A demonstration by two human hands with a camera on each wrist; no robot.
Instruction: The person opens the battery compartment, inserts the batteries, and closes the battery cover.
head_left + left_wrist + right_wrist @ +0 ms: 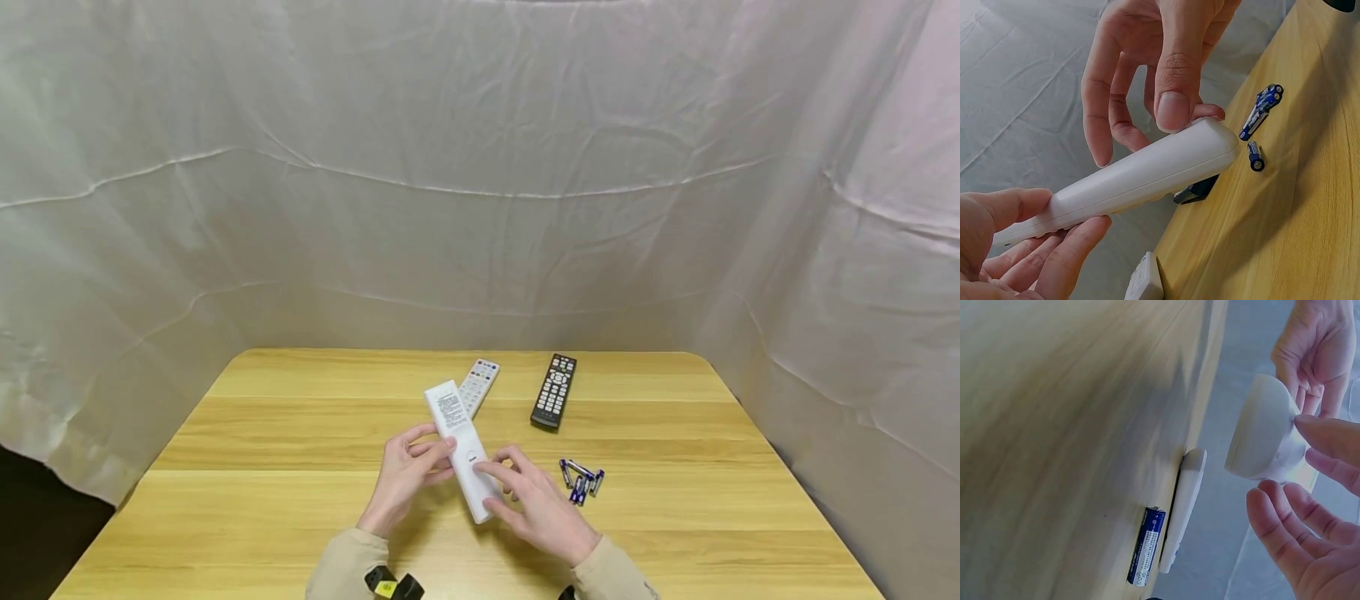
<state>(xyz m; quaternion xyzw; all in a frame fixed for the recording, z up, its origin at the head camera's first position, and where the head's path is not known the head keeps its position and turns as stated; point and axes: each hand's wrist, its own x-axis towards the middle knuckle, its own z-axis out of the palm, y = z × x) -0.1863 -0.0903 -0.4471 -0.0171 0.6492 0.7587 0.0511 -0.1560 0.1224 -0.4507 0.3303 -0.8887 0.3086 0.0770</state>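
A white remote control point(472, 483) is held up over the table with its back facing up, a printed label on its far half. My left hand point(405, 477) grips its left side, thumb on the back and fingers beneath, as the left wrist view shows. On the near half, my right hand point(538, 507) has its thumb at the near end and a fingertip on the back by a small round mark. Curled right fingers reach round the side of the white casing point(1266, 434) in the right wrist view. The button side faces down, hidden from the head view.
Several blue and silver batteries point(579, 477) lie right of my right hand. Behind the held remote lies another white remote point(480, 383), buttons up, partly covered in view. A black remote point(555, 390) lies at the back right. Grey cloth point(480, 250) hangs around the wooden table point(262, 500).
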